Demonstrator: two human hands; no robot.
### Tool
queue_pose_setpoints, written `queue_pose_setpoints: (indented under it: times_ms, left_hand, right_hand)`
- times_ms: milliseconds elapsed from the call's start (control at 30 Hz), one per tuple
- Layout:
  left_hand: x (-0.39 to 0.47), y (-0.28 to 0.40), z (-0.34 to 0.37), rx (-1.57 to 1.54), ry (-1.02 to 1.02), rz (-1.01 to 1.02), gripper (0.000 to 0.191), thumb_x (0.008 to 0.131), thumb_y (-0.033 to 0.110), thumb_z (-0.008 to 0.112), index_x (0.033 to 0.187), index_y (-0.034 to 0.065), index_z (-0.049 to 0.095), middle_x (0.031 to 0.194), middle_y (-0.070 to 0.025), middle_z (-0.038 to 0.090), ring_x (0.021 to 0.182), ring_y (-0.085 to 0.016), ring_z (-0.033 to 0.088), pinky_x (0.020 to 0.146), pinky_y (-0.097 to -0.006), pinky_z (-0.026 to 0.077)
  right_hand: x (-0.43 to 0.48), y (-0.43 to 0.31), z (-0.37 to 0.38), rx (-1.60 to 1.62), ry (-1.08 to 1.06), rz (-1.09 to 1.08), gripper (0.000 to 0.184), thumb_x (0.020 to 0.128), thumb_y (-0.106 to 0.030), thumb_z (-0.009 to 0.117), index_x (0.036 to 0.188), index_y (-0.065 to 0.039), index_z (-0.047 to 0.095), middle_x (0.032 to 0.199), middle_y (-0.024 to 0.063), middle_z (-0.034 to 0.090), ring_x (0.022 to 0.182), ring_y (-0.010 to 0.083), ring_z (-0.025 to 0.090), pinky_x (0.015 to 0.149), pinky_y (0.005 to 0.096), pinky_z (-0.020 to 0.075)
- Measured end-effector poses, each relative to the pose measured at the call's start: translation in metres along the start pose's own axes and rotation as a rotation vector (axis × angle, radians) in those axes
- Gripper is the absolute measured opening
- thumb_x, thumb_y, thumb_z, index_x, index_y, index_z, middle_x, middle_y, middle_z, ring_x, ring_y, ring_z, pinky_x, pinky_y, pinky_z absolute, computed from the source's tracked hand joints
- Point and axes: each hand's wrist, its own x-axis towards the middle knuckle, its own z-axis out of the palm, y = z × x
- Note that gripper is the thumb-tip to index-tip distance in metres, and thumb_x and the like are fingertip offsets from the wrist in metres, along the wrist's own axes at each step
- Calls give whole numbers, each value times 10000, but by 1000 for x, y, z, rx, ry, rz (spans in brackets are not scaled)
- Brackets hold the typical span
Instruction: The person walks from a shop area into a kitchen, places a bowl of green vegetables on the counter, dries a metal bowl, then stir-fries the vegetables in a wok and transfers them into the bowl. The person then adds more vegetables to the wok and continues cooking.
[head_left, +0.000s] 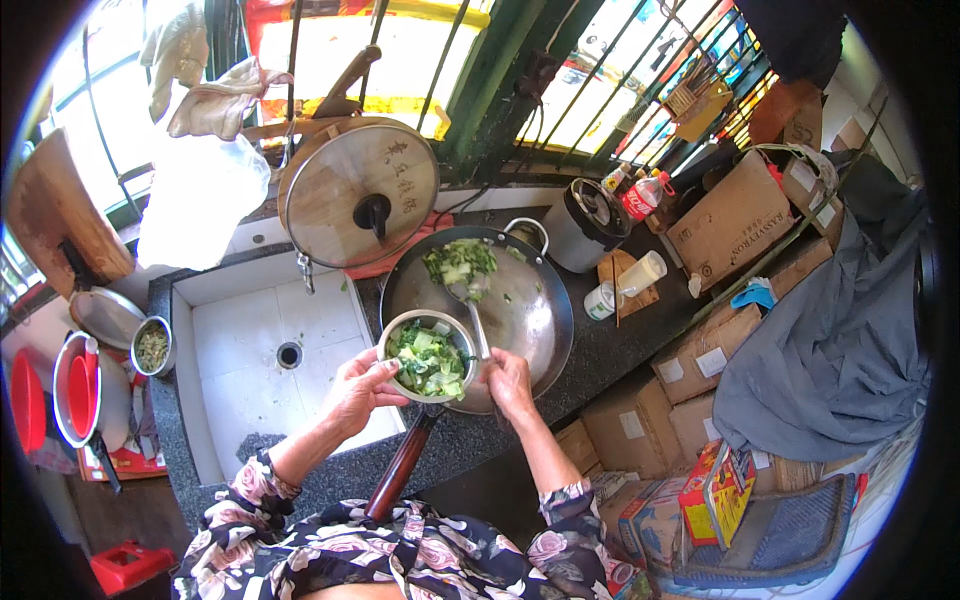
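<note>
My left hand (360, 386) grips the rim of a metal bowl (471, 337), thumb on its edge and fingers beneath. Chopped cooked greens (427, 360) fill the bowl, which is held over the near left edge of a wok (532, 330). In my right hand (510, 382) is the handle of a metal ladle (480, 322); its head rests at a heap of greens (461, 262) on the wok's far side. A few scraps cling to the wok wall. The wok's dark wooden handle (401, 469) points towards my body.
A tiled sink (240, 330) with a tap (305, 274) lies to the left. Behind it leans a glass lid (337, 195). A lidded grey pot (574, 236), a cola bottle (645, 196) and a white-capped jar (600, 301) stand right of the wok. Cardboard boxes (630, 424) are stacked lower right.
</note>
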Motion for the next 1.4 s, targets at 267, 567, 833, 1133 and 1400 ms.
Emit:
queue_pose_setpoints:
  times_ms: [267,567,833,1133,1400]
  left_hand:
    - [6,1,-5,-7,-1,44,337,894,119,573,1202,0,502,954,-99,644,670,-139,657,601,-257,587]
    - [31,19,2,80,4,113,264,893,105,561,1138,10,535,949,-93,644,677,-170,664,602,-294,592]
    - [43,19,6,161,37,100,307,890,148,574,1166,21,526,916,-75,643,640,-141,643,567,-243,570]
    - [86,10,12,293,194,120,212,850,151,618,1024,50,551,734,-30,577,559,-118,562,507,-265,514]
    - [141,-8,15,419,307,150,589,747,184,684,1235,10,404,811,-56,565,632,-143,554,536,-313,519]
  right_hand:
    - [3,0,19,239,93,-2,246,787,-51,487,950,53,639,664,62,613,603,115,565,552,266,441]
    - [-18,-8,2,387,144,133,266,787,-31,559,1027,64,624,699,53,614,562,105,557,459,242,410]
    - [-11,-12,0,593,47,227,206,749,-14,592,944,44,623,666,40,582,520,110,537,411,243,426]
    - [-33,-19,-24,534,52,181,331,786,-15,604,1107,64,595,772,45,613,603,92,579,457,223,449]
    - [-43,-18,-41,208,240,-42,356,751,-6,614,1099,66,608,767,69,642,678,145,604,637,280,501]
